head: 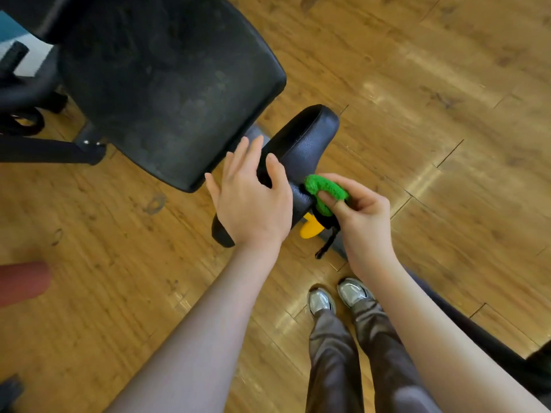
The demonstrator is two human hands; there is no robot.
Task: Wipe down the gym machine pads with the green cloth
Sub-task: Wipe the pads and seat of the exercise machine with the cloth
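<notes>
A small black seat pad (307,135) sits below a large black back pad (167,84) of a gym machine. My left hand (253,195) rests flat on the seat pad's near left side, fingers straight and spread. My right hand (360,216) grips the bunched green cloth (325,192) and holds it against the pad's near right edge. The pad's near end is hidden under both hands.
A yellow adjustment lever (310,229) and a black strap (326,245) hang under the seat pad. Black machine frame bars (44,150) run at the left. My shoes (337,296) stand on the wooden floor (447,114) just below. A reddish blurred object (21,281) shows at the left edge.
</notes>
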